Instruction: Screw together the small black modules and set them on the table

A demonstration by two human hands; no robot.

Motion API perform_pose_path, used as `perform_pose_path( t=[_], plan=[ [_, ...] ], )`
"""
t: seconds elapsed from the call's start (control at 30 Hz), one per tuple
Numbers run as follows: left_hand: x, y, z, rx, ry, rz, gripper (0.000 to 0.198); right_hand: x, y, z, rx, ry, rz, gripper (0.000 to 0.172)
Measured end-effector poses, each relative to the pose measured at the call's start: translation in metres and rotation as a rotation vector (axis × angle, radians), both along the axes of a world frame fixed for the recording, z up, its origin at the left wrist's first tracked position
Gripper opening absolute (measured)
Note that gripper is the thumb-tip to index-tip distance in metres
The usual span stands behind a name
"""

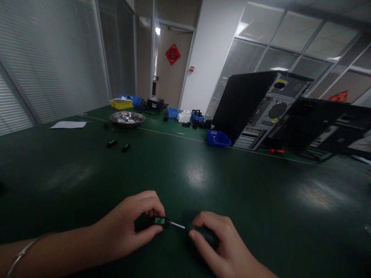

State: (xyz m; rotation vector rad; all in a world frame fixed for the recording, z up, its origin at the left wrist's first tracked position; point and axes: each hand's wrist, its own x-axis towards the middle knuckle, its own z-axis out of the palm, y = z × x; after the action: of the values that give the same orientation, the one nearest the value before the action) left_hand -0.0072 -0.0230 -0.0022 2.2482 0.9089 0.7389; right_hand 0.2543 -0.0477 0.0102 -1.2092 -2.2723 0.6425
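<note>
Green tabletop (174,173) underneath, the left hand (124,220) pinches a small black device (159,221) between thumb and fingers, while the right hand (228,245) is wrapped around a screwdriver (209,236), its shaft reaching the device's end; beyond lie two black pieces (126,147), a metal bowl (127,124), then a door (174,83)

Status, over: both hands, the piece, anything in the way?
Left hand holding small black rectangular module with green markings. Right hand gripping dark-handled tool, thin metal shaft pointing at module's end. No obstruction seen; two small black pieces lie farther back.
</note>
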Motion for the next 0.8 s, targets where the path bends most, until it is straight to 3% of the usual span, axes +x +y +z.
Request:
perform_pose_path(
  t=[0.57, 0.8],
  plan=[
    [0.0044, -0.0013, -0.0024, -0.096, -0.072, -0.020, 0.013, 0.0073, 0.0015, -0.0024, -0.081, 0.082, 0.078, 0.020],
    [0.0030, 0.0025, -0.0067, -0.072, -0.010, -0.047, 0.013, 0.0059, -0.0007, -0.0010, -0.079, 0.103, 0.068, 0.020]
  ],
)
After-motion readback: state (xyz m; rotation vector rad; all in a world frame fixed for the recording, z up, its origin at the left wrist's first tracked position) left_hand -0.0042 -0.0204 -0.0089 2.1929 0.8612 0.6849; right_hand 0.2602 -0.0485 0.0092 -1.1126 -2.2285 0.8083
